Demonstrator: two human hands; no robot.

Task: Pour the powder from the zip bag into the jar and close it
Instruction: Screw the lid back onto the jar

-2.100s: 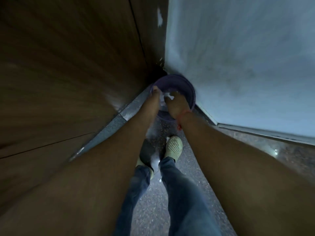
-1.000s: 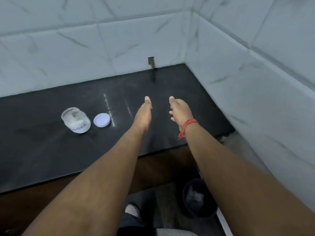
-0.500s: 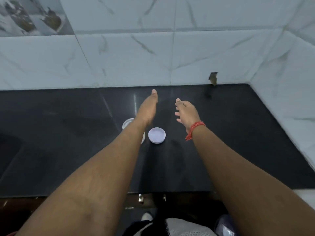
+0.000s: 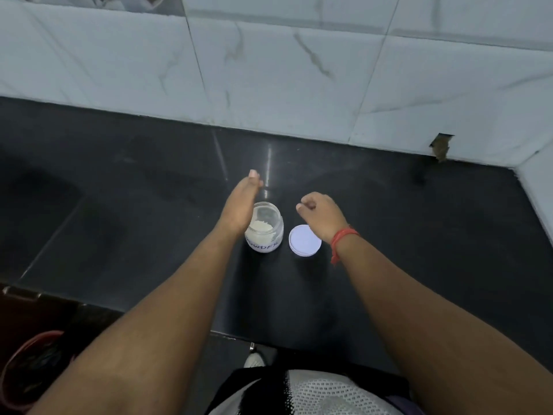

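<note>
Clear jar (image 4: 264,227) stands upright, mouth up (lid (image 4: 304,240) beside), left hand (image 4: 241,206) flat, right hand (image 4: 321,217) clenched.

hidden: my left hand (image 4: 239,209) is covering the jar's (image 4: 266,232) left side | cut off: label's first letter | red bucket (image 4: 27,372) at left edge

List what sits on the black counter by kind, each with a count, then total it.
Jar, open, powder inside: 1
White lid, lying beside the jar: 1
Zip bag: 0 in view
Total: 2
</note>
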